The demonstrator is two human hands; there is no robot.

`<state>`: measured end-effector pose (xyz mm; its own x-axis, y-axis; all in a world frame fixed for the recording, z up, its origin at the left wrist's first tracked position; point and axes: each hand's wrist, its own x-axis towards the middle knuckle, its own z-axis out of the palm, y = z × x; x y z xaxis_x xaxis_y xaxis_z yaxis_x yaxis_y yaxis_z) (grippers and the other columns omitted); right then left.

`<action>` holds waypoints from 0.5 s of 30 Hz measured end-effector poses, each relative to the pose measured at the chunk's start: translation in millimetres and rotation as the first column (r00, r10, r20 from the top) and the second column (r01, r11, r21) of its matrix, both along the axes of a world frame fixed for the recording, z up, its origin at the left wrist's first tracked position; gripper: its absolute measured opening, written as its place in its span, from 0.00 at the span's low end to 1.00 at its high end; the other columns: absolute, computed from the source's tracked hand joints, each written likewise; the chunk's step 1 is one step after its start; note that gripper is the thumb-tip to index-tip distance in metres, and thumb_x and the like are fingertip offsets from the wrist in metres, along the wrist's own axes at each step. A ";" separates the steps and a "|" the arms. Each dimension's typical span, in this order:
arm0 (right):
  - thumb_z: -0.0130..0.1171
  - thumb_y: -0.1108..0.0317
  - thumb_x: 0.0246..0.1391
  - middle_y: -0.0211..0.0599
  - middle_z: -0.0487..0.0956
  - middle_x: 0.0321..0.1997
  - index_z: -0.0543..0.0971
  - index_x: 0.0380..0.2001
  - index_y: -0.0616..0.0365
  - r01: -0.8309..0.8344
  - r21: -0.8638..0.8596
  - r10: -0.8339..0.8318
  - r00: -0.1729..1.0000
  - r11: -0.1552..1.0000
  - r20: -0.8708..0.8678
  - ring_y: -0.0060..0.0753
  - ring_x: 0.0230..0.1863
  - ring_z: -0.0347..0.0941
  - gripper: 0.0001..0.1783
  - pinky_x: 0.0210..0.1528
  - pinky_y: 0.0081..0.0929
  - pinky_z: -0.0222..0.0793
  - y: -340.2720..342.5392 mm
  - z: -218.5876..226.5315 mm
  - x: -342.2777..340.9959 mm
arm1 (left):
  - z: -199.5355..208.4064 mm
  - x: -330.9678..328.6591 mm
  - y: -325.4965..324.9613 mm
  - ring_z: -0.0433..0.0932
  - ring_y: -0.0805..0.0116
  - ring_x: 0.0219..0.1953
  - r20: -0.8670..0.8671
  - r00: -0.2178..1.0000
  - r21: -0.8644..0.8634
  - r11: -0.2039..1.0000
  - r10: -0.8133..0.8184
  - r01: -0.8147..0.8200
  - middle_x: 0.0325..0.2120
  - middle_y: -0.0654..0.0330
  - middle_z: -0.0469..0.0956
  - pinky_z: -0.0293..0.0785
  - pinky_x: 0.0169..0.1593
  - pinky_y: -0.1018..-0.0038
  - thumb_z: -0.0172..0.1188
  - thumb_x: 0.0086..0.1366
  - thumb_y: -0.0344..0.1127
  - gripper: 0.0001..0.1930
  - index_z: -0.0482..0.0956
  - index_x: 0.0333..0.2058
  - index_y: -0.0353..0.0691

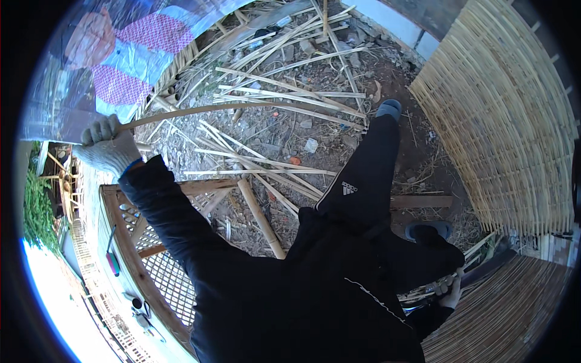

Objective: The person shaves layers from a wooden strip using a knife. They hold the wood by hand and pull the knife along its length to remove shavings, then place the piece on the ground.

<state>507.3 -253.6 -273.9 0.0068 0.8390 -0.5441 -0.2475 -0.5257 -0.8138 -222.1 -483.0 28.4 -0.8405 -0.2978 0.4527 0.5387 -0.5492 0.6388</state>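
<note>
My left hand (pixel 109 144), in a pale knitted glove, is raised at the upper left with its fingers closed around one end of a long split bamboo strip (pixel 242 106). The strip bows gently rightward over the littered ground, its far end near my foot. Down at the lower right, beside my bent leg, my right hand (pixel 451 291) is gloved too, its fingers curled. A dark shape lies at these fingers, but I cannot make out what it is. Several loose bamboo strips (pixel 272 170) lie crisscrossed on the ground between my left arm and my leg.
A woven bamboo panel (pixel 496 121) leans at the right, with a second slatted panel (pixel 514 311) below it. A wooden lattice frame (pixel 112 209) stands under my left arm. A bamboo pole (pixel 261 218) and a flat board (pixel 420 202) lie near my legs. A printed plastic sheet (pixel 54 115) hangs upper left.
</note>
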 end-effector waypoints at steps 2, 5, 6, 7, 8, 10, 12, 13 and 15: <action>0.52 0.57 0.65 0.23 0.68 0.24 0.65 0.59 0.50 -0.091 0.050 0.100 0.965 0.995 -0.243 0.17 0.14 0.57 0.22 0.14 0.18 0.56 6.2 -3.4 -20.9 | 15.2 -6.9 -15.1 0.47 0.78 0.13 -0.035 0.996 -0.111 0.991 -0.082 0.078 0.10 0.72 0.48 0.43 0.18 0.77 0.44 0.66 0.51 0.22 0.52 0.15 0.52; 0.53 0.52 0.64 0.25 0.69 0.24 0.67 0.55 0.50 -0.199 -0.047 0.185 0.959 0.979 -0.215 0.18 0.14 0.59 0.22 0.13 0.20 0.59 15.2 -13.0 -38.4 | 19.7 -12.4 -29.2 0.50 0.75 0.15 0.021 0.997 -0.198 0.977 -0.073 0.076 0.12 0.68 0.49 0.48 0.20 0.76 0.44 0.66 0.50 0.22 0.53 0.16 0.50; 0.53 0.52 0.64 0.26 0.69 0.24 0.67 0.55 0.50 -0.174 -0.149 0.154 0.978 0.973 -0.137 0.19 0.15 0.60 0.21 0.13 0.21 0.59 17.4 -20.5 -43.4 | 15.9 -15.5 -30.1 0.51 0.72 0.16 0.035 0.996 -0.209 0.974 -0.081 0.086 0.13 0.66 0.50 0.52 0.21 0.74 0.44 0.65 0.47 0.20 0.53 0.16 0.48; 0.53 0.51 0.64 0.25 0.72 0.25 0.68 0.55 0.45 -0.217 -0.180 0.212 0.976 0.959 -0.044 0.20 0.16 0.63 0.21 0.14 0.22 0.63 17.4 -30.2 -44.6 | 16.5 -19.8 -34.1 0.51 0.70 0.17 0.059 0.998 -0.170 0.985 -0.034 0.043 0.14 0.64 0.52 0.51 0.21 0.74 0.43 0.66 0.46 0.20 0.54 0.17 0.47; 0.53 0.51 0.64 0.25 0.72 0.25 0.68 0.55 0.45 -0.226 -0.177 0.222 0.974 0.958 -0.044 0.20 0.16 0.63 0.21 0.14 0.22 0.63 18.3 -35.7 -41.4 | 20.6 -26.7 -44.6 0.51 0.70 0.17 0.059 0.998 -0.167 0.985 -0.024 0.034 0.14 0.64 0.52 0.51 0.21 0.74 0.43 0.66 0.46 0.20 0.54 0.17 0.47; 0.54 0.51 0.64 0.24 0.72 0.24 0.69 0.54 0.45 -0.225 -0.174 0.235 0.971 0.959 0.039 0.20 0.15 0.63 0.20 0.13 0.21 0.63 15.8 -37.0 -42.3 | 31.6 -37.9 -61.0 0.51 0.74 0.15 0.163 0.981 -0.191 0.979 0.100 -0.068 0.13 0.67 0.54 0.48 0.20 0.75 0.41 0.68 0.49 0.20 0.54 0.18 0.48; 0.54 0.51 0.64 0.24 0.71 0.23 0.69 0.54 0.45 -0.211 -0.180 0.226 0.972 0.961 0.065 0.20 0.14 0.63 0.19 0.13 0.21 0.63 16.1 -37.7 -42.3 | 46.2 -49.8 -76.4 0.53 0.73 0.15 0.221 0.955 -0.199 0.968 0.196 -0.152 0.14 0.66 0.57 0.48 0.19 0.77 0.41 0.68 0.44 0.18 0.55 0.19 0.46; 0.53 0.51 0.64 0.24 0.71 0.23 0.69 0.53 0.45 -0.198 -0.188 0.216 0.973 0.962 0.082 0.20 0.14 0.63 0.19 0.12 0.21 0.63 17.2 -36.6 -42.2 | 56.0 -51.7 -75.6 0.52 0.74 0.15 0.209 0.956 -0.242 0.958 0.205 -0.152 0.14 0.67 0.55 0.48 0.19 0.78 0.42 0.67 0.42 0.18 0.55 0.19 0.46; 0.52 0.53 0.65 0.25 0.70 0.23 0.69 0.53 0.48 -0.189 -0.201 0.209 0.975 0.961 0.080 0.21 0.14 0.62 0.19 0.13 0.22 0.62 19.9 -33.9 -44.1 | 72.5 -94.4 -119.2 0.48 0.77 0.15 0.171 0.980 -0.296 0.944 -0.101 0.148 0.13 0.70 0.51 0.47 0.18 0.79 0.43 0.67 0.37 0.17 0.55 0.18 0.46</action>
